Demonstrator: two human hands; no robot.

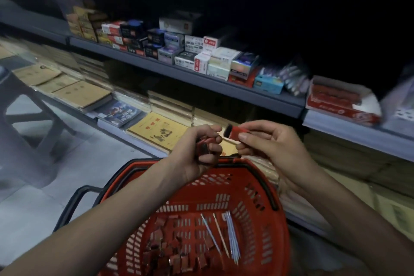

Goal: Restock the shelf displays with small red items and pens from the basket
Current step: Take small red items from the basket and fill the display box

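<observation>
A red plastic basket (253, 188) sits low in the middle, holding several small red items (177, 251) and several pens (230, 237) on its floor. Above its far rim, my left hand (197, 152) is closed around a few small red items (205, 147). My right hand (271, 141) pinches one small red item with a dark end (235, 133) between thumb and fingers. The two hands are close together, nearly touching. An open red display box (340, 101) with red contents rests on the grey shelf at the right.
The grey middle shelf (224, 87) carries many small stationery boxes. Notebooks and exercise books (156, 130) lie on the lower shelf. A grey plastic stool (24, 123) stands at the left on the tiled floor. The upper shelf area is dark.
</observation>
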